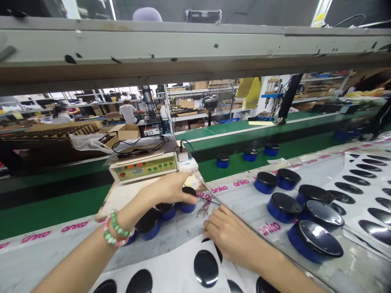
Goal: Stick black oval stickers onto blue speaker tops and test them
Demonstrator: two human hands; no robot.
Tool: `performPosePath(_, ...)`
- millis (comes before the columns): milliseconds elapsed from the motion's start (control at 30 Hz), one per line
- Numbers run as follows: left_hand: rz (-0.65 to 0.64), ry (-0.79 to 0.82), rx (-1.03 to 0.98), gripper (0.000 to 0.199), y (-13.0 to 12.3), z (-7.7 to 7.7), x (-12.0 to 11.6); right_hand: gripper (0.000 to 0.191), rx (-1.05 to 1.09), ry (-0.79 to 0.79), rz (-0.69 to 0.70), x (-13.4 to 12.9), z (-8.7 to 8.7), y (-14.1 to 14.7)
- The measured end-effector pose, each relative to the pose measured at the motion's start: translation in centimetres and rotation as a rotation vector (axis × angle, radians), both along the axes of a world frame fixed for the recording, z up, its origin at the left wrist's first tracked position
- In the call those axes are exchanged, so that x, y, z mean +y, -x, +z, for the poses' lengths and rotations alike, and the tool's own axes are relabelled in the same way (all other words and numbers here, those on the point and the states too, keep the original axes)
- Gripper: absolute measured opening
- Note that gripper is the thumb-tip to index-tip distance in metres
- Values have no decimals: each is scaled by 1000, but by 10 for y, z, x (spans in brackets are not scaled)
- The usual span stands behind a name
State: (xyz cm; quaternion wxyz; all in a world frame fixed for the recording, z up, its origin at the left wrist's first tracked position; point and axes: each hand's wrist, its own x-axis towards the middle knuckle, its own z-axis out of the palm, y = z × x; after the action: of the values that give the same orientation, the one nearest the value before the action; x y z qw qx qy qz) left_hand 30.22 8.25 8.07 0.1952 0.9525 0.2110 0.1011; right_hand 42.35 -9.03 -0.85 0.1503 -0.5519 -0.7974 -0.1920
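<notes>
My left hand, with two beaded bracelets at the wrist, reaches over a row of round blue pieces with black tops. Its thumb and fingers close around the farthest blue piece. My right hand is closed just right of it, knuckles up, above the edge of a white sheet with glossy black ovals. A thin dark strip stretches between the two hands; its kind is unclear. Whatever the right fingers hold is hidden.
A control box with lit buttons stands behind my left hand. More blue pieces cluster at right beside sheets of black ovals. Several sit on the green conveyor belt. A shelf beam crosses overhead. People are farther back.
</notes>
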Motion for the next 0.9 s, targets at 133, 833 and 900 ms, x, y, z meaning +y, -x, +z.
performPosePath(133, 49, 90, -110, 35, -100, -2, 15, 11, 58, 18, 81, -10, -8, 4)
performPosePath(833, -165, 1055, -447, 68, 44, 11, -72, 11, 516, -462, 45, -30, 78, 20)
performPosePath(900, -139, 927, -523, 65, 60, 14, -79, 11, 462, -460, 62, -32, 84, 36)
